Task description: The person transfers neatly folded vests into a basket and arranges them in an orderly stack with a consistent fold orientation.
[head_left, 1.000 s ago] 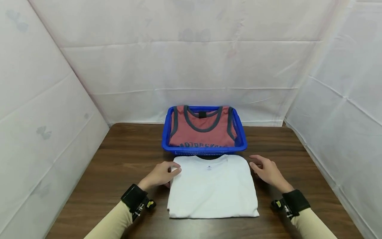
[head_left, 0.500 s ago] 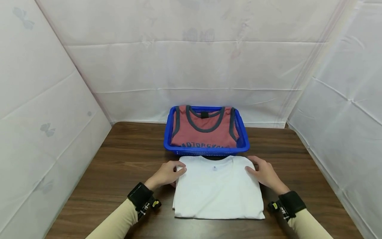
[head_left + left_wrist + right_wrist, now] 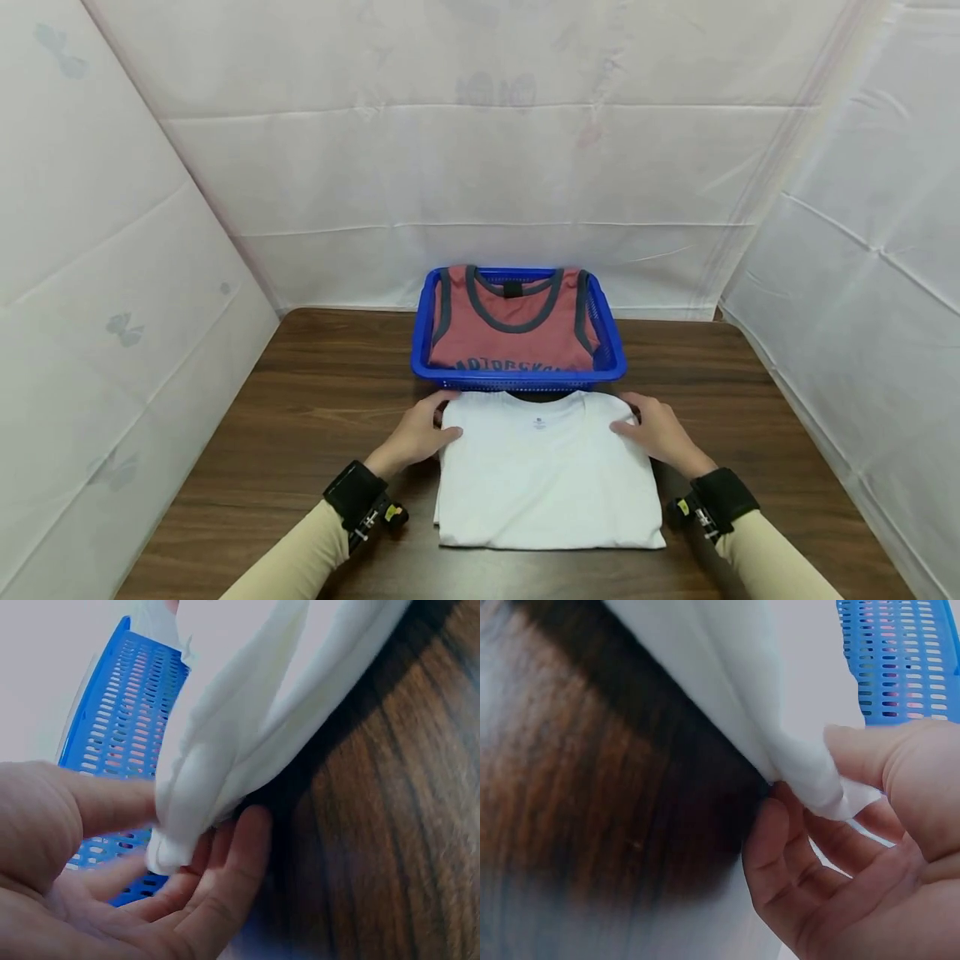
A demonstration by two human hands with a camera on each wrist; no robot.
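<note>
A folded white T-shirt (image 3: 547, 479) lies flat on the table with its neckline toward the back. My left hand (image 3: 414, 432) grips its upper left corner, thumb on top. In the left wrist view, fingers (image 3: 244, 859) curl beneath the layered white edge. At the opposite upper corner, my right hand (image 3: 662, 433) holds the cloth between thumb and fingers. The right wrist view has the thumb (image 3: 862, 754) over the fold and fingers tucked below it. Just behind the shirt stands a blue plastic basket (image 3: 517, 377) containing a red tank top (image 3: 510, 337) with dark grey trim.
Brown wood-grain table (image 3: 322, 400) surrounds the shirt and basket. White cloth walls (image 3: 480, 167) enclose the back and both sides, the back one close behind the basket. Each forearm carries a black wrist strap (image 3: 354, 496) with a small camera.
My right hand has come left onto the shirt's right corner. My left hand has shifted, its fingers now reaching around the left corner. The shirt and basket stay in place.
</note>
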